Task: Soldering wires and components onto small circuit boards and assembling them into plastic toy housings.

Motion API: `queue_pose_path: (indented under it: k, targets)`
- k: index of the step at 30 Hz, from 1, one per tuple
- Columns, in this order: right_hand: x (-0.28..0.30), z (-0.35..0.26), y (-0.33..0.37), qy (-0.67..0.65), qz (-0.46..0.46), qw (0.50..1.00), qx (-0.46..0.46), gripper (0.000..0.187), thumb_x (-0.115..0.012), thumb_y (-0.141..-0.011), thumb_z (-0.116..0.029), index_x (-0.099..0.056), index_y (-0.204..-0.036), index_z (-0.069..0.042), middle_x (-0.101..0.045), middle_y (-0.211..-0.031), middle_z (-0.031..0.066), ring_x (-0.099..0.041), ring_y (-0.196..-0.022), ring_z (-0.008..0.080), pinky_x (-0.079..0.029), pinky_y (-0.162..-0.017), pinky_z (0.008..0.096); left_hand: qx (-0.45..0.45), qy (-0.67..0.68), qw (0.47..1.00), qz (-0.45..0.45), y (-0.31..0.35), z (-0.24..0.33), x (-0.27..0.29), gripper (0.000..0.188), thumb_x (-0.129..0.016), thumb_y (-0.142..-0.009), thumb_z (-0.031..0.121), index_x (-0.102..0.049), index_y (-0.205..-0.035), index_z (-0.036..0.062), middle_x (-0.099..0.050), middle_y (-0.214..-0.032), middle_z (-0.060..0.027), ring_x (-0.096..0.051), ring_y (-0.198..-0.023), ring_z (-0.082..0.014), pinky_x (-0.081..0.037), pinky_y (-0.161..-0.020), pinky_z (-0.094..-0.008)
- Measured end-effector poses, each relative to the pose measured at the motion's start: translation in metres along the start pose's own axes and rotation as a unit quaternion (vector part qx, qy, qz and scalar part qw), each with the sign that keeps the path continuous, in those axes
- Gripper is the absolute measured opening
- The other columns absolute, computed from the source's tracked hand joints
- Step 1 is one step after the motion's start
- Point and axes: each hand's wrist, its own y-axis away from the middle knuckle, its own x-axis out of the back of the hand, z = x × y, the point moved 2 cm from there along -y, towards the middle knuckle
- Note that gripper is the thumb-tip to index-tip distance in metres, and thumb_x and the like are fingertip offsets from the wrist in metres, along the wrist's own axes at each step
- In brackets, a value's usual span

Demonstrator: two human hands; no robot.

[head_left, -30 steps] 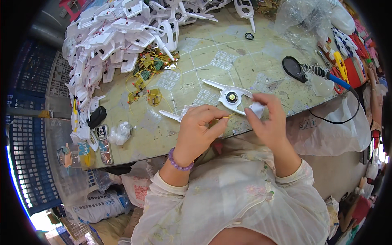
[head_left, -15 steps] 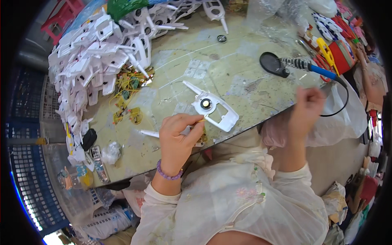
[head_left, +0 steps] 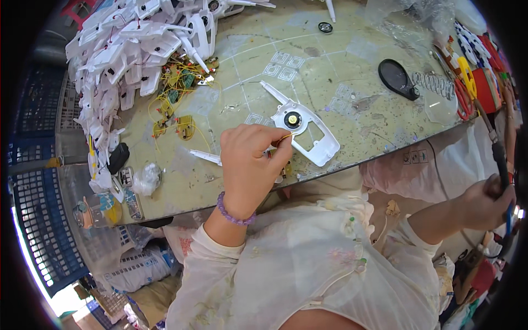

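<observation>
My left hand (head_left: pixel 256 151) is closed in a pinch on a thin yellow wire (head_left: pixel 286 136). Its fingertips are at the edge of a white plastic housing (head_left: pixel 324 149), which has a round black speaker (head_left: pixel 293 120) set in it. Beneath the hand, a circuit board and another white part are mostly covered. Off the table's right side, my right hand (head_left: pixel 489 202) grips a soldering iron (head_left: pixel 499 157), its metal end pointing upward. The iron's coiled spring holder (head_left: pixel 434 83) stands empty behind a black oval base (head_left: pixel 395 77).
A heap of white housings (head_left: pixel 126 49) fills the far left, beside circuit boards with yellow wires (head_left: pixel 179 80). One loose round speaker (head_left: pixel 325 27) lies at the back. Pliers with red handles (head_left: pixel 463 99) and a yellow tool (head_left: pixel 467 77) are at the far right.
My right hand has moved right and down and now holds the soldering iron, which was in its spring holder. The left hand keeps its pinch near the speaker. The whole view has shifted.
</observation>
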Motion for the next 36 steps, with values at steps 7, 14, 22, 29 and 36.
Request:
queue_pose_path:
  k: [7,14,22,29,36]
  targets:
    - [-0.088,-0.018,0.121,-0.275,-0.307,0.901,-0.135,0.012,-0.053,-0.088,-0.011,-0.05,-0.094,-0.001,-0.047,-0.066,0.0085,-0.043,-0.055,0.0157,-0.032,-0.049,0.0282,-0.089,-0.112,0.99,0.015,-0.01,0.008,-0.02,0.012,-0.071,-0.066,0.005,-0.064,-0.075,0.0083,-0.066,-0.083,-0.0019,-0.06,-0.08,-0.0216,-0.038,-0.072,-0.0346]
    - [-0.119,-0.019,0.148,-0.297,-0.322,0.885,-0.154,0.017,-0.058,-0.085,-0.015,-0.05,-0.089,-0.001,-0.048,-0.063,0.0077,-0.041,-0.051,0.0151,-0.032,-0.048,0.0291,-0.051,-0.12,0.991,-0.028,-0.012,0.005,-0.024,0.011,-0.071,-0.068,0.006,-0.064,-0.076,0.0092,-0.069,-0.086,-0.0016,-0.062,-0.081,-0.0189,-0.036,-0.075,-0.0338]
    - [-0.121,-0.021,0.147,-0.284,-0.349,0.879,-0.158,0.024,-0.057,-0.088,-0.025,-0.047,-0.083,-0.004,-0.046,-0.06,0.005,-0.037,-0.048,0.015,-0.029,-0.045,0.03,-0.056,-0.153,0.986,-0.044,-0.013,0.005,-0.022,0.01,-0.071,-0.069,0.009,-0.064,-0.077,0.011,-0.067,-0.088,0.001,-0.061,-0.085,-0.0156,-0.035,-0.076,-0.0359]
    - [-0.121,-0.025,0.148,-0.255,-0.385,0.873,-0.155,0.03,-0.055,-0.092,-0.032,-0.044,-0.082,-0.006,-0.042,-0.055,0.0036,-0.035,-0.048,0.0151,-0.028,-0.046,0.0301,-0.041,-0.146,0.987,-0.048,-0.015,0.004,-0.023,0.012,-0.072,-0.068,0.007,-0.067,-0.078,0.0102,-0.068,-0.087,0.0005,-0.062,-0.084,-0.016,-0.035,-0.076,-0.0333]
    - [-0.123,-0.023,0.149,-0.286,-0.372,0.87,-0.15,0.023,-0.062,-0.084,-0.023,-0.053,-0.078,-0.004,-0.048,-0.054,0.004,-0.039,-0.043,0.0162,-0.031,-0.042,0.0294,-0.046,-0.155,0.985,-0.057,-0.014,0.004,-0.022,0.013,-0.072,-0.068,0.007,-0.065,-0.078,0.0106,-0.067,-0.087,0.0019,-0.062,-0.085,-0.0152,-0.035,-0.077,-0.0343]
